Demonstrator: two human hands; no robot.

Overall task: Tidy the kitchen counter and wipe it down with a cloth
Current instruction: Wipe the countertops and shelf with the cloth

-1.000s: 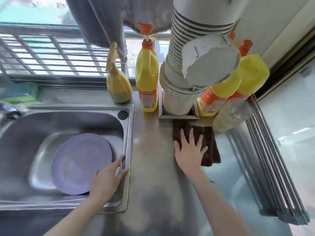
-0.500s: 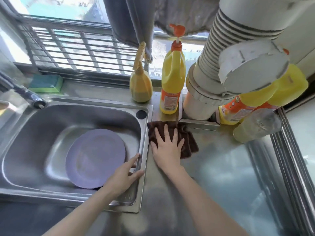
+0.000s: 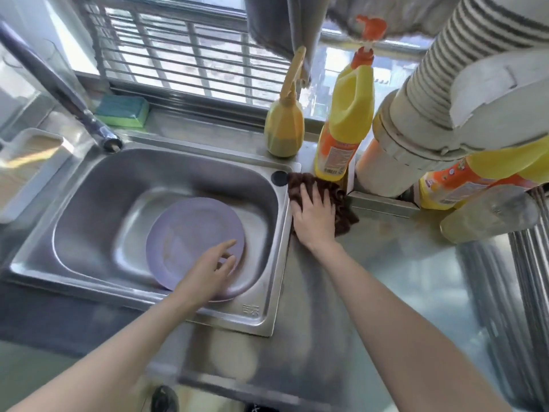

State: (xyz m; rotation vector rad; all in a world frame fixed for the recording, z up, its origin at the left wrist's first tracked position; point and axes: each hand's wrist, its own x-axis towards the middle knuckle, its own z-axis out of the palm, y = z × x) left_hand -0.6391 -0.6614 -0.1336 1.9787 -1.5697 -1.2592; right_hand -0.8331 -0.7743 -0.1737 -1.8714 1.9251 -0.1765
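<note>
Brown fuzzy cloth [image 3: 341,200] under flat right hand [image 3: 316,217].

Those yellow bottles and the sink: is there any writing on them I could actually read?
None reads.
Upright yellow bottle: orange label with barcode, print too blurred.
Tilted yellow bottle: label print too small.
Sink rim: stamped mark, unreadable.

Our right hand [image 3: 315,217]: palm down, fingers [image 3: 306,196] spread flat, forearm bare, reaching forward from lower right. Our left hand [image 3: 208,273]: palm down, fingers loosely extended, slightly parted, gripping nothing; bare forearm entering from lower left.
</note>
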